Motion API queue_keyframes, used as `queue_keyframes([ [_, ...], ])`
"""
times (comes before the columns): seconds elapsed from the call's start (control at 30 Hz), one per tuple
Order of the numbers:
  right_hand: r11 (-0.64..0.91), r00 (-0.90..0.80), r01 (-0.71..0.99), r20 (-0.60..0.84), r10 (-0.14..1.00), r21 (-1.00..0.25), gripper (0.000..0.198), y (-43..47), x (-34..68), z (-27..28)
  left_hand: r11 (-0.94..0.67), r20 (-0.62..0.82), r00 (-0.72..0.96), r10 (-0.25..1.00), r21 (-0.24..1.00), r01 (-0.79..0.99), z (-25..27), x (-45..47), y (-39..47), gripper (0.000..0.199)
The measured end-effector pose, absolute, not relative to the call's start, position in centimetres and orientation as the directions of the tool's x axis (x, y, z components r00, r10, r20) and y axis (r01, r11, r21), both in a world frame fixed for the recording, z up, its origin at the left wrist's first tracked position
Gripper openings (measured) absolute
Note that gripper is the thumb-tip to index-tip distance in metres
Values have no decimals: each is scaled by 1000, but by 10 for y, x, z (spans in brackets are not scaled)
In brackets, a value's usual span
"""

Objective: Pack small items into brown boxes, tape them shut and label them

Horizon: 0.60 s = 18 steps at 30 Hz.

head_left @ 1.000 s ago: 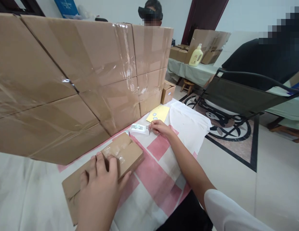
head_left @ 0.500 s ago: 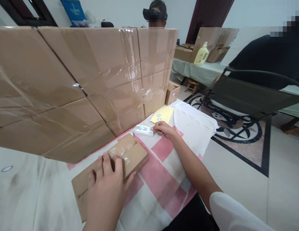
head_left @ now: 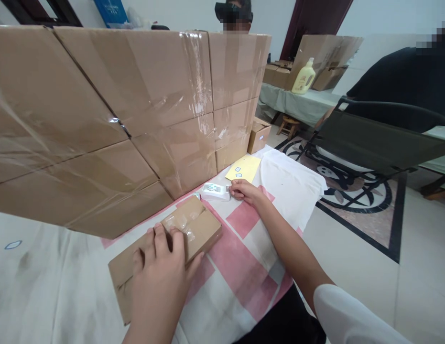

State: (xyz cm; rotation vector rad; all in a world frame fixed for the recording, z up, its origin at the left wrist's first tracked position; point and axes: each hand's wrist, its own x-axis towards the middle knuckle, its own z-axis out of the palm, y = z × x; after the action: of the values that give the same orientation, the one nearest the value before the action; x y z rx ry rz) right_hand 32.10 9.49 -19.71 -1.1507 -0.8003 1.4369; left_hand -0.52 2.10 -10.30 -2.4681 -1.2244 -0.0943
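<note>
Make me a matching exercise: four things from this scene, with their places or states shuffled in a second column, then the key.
Things:
1. Left hand
2. Yellow sheet
3. Right hand
4. Pale yellow handled bottle

Places or states:
A. Fingertips at the end of the white device
B. Standing on the far table
C. Resting on the flat cardboard box
D. Bearing two small outlined shapes

Pairs: 1-C, 2-D, 3-A, 4-B
</note>
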Motion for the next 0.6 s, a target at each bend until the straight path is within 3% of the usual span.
queue_keyframes([
  [0.6, -177, 20, -379, -200, 980, -908, 36, 94, 321, -210, -521, 233, 595, 770, -308, 796, -108, -6, 22, 59],
])
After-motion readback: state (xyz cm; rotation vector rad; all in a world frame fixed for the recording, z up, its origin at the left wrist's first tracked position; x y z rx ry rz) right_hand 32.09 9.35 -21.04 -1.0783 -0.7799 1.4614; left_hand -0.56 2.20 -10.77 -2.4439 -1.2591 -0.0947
